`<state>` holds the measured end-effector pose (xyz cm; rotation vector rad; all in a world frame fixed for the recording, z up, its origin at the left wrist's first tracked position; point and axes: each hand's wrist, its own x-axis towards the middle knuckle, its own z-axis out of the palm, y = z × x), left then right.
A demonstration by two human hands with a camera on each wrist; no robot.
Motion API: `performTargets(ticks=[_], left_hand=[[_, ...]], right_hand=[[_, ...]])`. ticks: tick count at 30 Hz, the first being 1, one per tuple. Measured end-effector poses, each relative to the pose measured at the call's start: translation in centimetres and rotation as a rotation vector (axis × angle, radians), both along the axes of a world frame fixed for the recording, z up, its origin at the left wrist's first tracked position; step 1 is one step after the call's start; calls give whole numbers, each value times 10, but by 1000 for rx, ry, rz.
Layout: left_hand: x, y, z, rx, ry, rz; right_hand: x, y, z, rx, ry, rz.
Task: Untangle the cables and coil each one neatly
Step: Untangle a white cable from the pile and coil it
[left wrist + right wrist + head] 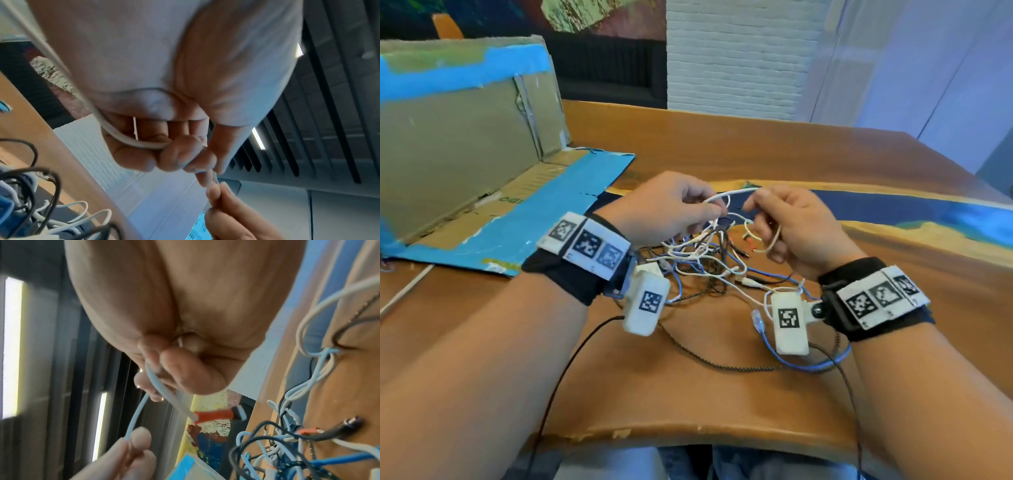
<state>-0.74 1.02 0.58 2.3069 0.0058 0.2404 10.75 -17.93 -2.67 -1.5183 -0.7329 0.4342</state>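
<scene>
A tangle of white, blue and black cables (705, 260) lies on the wooden table (654, 387) between my wrists. Both hands are raised just above it and hold one white cable (736, 192) stretched between them. My left hand (717, 207) grips it with curled fingers, and the white cable (133, 142) runs through that fist (195, 162). My right hand (753, 205) pinches the cable and keeps a small loop (767, 240) under its palm. In the right wrist view the pinched cable's (164, 391) orange-red plug (213, 415) hangs free below the fingers (179, 373).
A blue cable (808, 366) and a braided black cable (722, 365) trail toward the table's front edge (688, 431). An opened cardboard box with blue tape (465, 120) stands at the left. A blue resin stripe (893, 209) crosses the table behind the hands.
</scene>
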Motion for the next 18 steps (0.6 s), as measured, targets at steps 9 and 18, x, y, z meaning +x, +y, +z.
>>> performTargets(ticks=[9, 18], left_hand=[[27, -6, -22, -146, -325, 147], [18, -25, -35, -90, 17, -95]], right_hand=[[22, 8, -30, 325, 362, -27], [10, -6, -49, 412, 416, 129]])
